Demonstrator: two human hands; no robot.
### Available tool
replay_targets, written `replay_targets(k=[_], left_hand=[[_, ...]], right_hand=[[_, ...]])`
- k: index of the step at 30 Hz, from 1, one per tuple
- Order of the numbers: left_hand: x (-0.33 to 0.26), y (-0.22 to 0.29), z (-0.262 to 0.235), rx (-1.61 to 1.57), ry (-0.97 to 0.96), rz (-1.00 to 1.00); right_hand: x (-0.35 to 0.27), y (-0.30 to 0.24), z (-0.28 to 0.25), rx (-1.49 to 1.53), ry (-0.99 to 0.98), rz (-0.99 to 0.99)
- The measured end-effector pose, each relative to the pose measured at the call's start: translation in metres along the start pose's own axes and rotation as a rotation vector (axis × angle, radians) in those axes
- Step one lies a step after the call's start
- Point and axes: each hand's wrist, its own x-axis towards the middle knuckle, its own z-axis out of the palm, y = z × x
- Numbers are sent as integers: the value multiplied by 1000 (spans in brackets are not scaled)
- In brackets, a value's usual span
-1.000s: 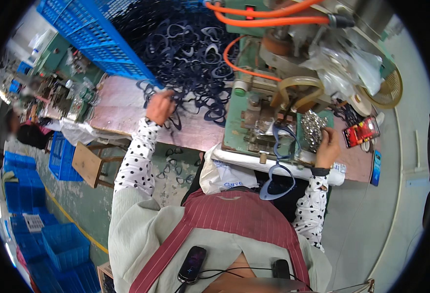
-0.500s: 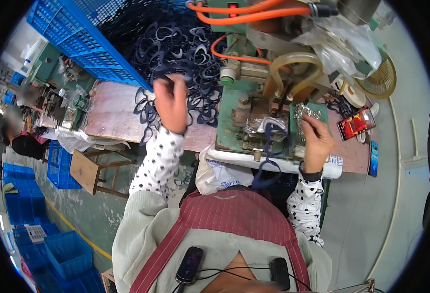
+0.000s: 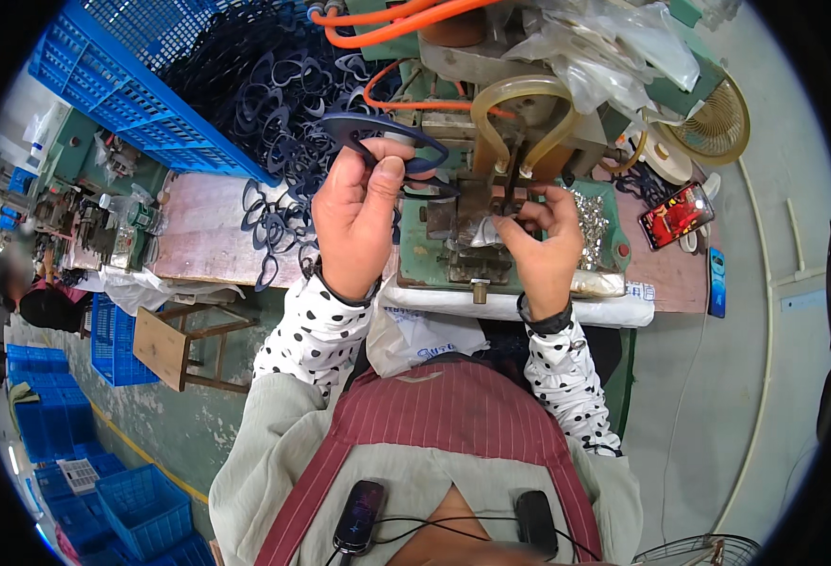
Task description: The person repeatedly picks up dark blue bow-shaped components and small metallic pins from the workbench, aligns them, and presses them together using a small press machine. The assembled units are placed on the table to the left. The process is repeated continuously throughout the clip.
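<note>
My left hand (image 3: 354,222) is closed on a dark blue looped band (image 3: 368,124), thumb on top, just left of the press's working area. The band is thin, and its loops stick out toward the press. My right hand (image 3: 549,253) has its fingers pinched together close to the copper-coloured jaws (image 3: 510,196) of the green press (image 3: 414,262). Whatever those fingertips hold is too small or hidden to make out. Beside the right hand, small shiny metal pieces (image 3: 593,224) lie heaped on the press's green bed.
Behind my left hand spreads a big pile of dark blue loops (image 3: 288,90), beside a tall blue crate (image 3: 142,90). Orange hoses (image 3: 387,30) and clear plastic bags (image 3: 604,47) hang over the press. To the right are a phone (image 3: 677,217) and a fan (image 3: 717,118).
My left hand has come from the loop pile to the press with a band in it. My right hand has moved left to the jaws. The strip hanging off the press front is gone.
</note>
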Motion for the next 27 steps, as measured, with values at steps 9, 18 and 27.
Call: replay_targets(k=[9, 18, 27], left_hand=[[-60, -30, 14, 368, -652, 892], [-61, -50, 27, 371, -611, 843], [-63, -48, 26, 380, -572, 842]], right_hand=[[1, 7, -11, 57, -2, -56], [19, 123, -134, -477, 200, 50], [15, 127, -121, -1034, 30, -161]])
